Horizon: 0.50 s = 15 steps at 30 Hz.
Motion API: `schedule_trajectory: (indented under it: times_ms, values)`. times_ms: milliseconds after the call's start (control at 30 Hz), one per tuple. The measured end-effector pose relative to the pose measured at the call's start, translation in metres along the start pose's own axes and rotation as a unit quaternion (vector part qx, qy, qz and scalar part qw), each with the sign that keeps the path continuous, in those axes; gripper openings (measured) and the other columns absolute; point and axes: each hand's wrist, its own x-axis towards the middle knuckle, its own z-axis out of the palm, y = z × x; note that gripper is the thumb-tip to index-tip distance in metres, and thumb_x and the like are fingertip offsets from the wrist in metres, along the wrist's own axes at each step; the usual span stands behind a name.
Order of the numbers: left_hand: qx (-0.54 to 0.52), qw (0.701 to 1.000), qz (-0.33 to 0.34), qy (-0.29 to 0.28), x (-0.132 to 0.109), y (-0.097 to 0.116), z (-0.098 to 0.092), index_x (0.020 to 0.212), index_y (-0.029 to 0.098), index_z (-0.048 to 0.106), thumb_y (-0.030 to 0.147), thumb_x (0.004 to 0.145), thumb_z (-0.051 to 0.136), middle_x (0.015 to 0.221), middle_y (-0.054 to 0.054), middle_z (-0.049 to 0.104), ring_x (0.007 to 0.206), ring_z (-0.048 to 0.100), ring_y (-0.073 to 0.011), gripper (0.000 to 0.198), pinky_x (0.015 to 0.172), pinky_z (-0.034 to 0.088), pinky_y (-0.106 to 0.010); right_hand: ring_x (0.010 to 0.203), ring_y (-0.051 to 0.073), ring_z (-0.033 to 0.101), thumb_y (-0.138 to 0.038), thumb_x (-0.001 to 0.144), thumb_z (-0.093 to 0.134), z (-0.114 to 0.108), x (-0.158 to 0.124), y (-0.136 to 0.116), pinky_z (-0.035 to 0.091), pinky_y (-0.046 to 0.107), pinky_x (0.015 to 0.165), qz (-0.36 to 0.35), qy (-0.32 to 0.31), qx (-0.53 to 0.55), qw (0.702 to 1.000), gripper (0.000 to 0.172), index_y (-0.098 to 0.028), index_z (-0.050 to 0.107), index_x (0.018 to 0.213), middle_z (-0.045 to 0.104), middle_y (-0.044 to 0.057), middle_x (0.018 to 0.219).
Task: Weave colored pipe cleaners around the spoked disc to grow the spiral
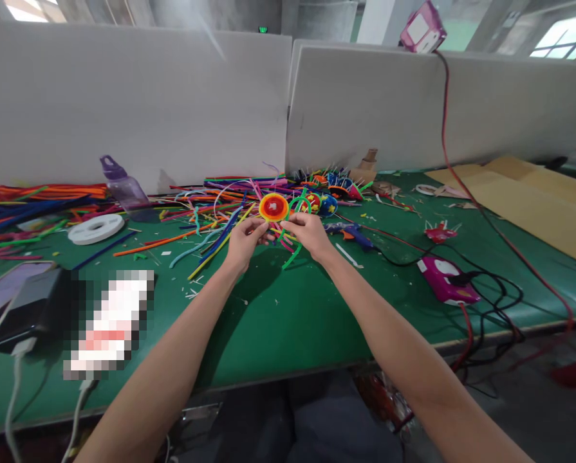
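Note:
Both my hands are raised over the green table (278, 321) and pinch a small craft piece: a round coil of yellow, orange and red pipe cleaner (273, 207) with green stems (295, 252) hanging below it. My left hand (244, 241) grips its lower left side with closed fingers. My right hand (307, 233) grips its lower right side, fingers closed too. Just behind the coil lies a loose heap of coloured pipe cleaners (220, 206).
A purple bottle (123, 186), a white tape roll (95, 229) and more pipe cleaners (31, 199) lie at the left. A blue glue gun (353, 233), a pink device (446, 280) with cables and cardboard sheets (524, 199) are at the right. Phones (20, 299) rest front left. White partitions (138, 96) stand behind.

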Motion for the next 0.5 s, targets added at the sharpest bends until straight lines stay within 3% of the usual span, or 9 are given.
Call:
schedule_trajectory:
  times_ms: [167,267,367,500]
  values:
    - [0.005,1.000,-0.016,-0.008,-0.0013,0.0002,0.0002,0.083,0.014,0.065,0.038,0.070,0.075,0.079,-0.005,0.070,0.061,0.066,-0.0132,0.028,0.060,0.050,-0.027,0.052,0.012,0.041,-0.044,0.069,0.066,-0.0003,0.0006,-0.0001,0.032,0.027,0.054,-0.033,0.000,-0.032,0.999,0.031,-0.020,0.052,0.057,0.048,-0.003,0.052]
    - [0.006,1.000,-0.002,-0.007,-0.0002,-0.0003,-0.0003,0.081,0.015,0.066,0.038,0.069,0.075,0.080,-0.005,0.071,0.060,0.063,-0.0123,0.027,0.052,0.041,-0.024,0.056,0.012,0.042,-0.045,0.068,0.067,-0.0001,-0.0003,-0.0018,0.031,0.027,0.055,-0.038,0.002,-0.045,0.998,0.030,-0.020,0.053,0.058,0.048,-0.003,0.054]
    - [0.008,1.000,0.014,-0.007,0.0009,-0.0012,-0.0011,0.078,0.015,0.066,0.035,0.070,0.074,0.079,-0.005,0.070,0.055,0.056,-0.0096,0.023,0.047,0.032,-0.023,0.055,0.012,0.041,-0.044,0.067,0.069,0.0011,-0.0016,-0.0030,0.030,0.027,0.054,-0.017,0.003,-0.012,1.000,0.029,-0.019,0.055,0.058,0.048,-0.003,0.054]
    - [0.011,0.999,0.020,-0.033,0.0008,-0.0010,-0.0013,0.075,0.016,0.066,0.034,0.070,0.074,0.070,-0.003,0.066,0.055,0.054,-0.0101,0.021,0.048,0.032,-0.023,0.051,0.010,0.038,-0.044,0.065,0.072,0.0022,-0.0018,-0.0033,0.029,0.027,0.052,0.028,0.001,0.057,0.998,0.029,-0.019,0.058,0.060,0.047,-0.004,0.054]
